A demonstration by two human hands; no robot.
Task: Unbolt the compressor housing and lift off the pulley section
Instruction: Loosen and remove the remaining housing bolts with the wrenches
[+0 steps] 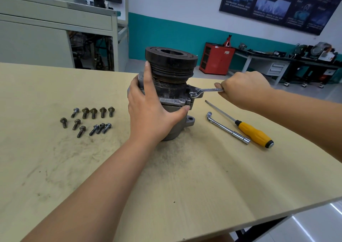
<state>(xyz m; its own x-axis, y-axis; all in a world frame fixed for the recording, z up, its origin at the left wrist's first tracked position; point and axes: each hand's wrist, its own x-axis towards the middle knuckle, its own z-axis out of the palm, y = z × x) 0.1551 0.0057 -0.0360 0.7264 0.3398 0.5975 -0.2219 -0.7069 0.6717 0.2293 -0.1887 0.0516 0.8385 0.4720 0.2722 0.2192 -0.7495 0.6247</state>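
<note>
The right hand (244,88) has its fingers (223,87) clamped on the shank of a ring spanner (207,90), its ring set over a bolt on the flange of the compressor (172,97). The left hand (148,110) grips the housing, forefinger up against the pulley section (171,62). The compressor stands upright mid-surface (185,177). Keep the ring square and fully seated, brace hard, and pull in short arcs. There is open room to the right, though a screwdriver (253,130) and a socket key (227,129) lie near. Loose bolts (88,119) sit well left.
</note>
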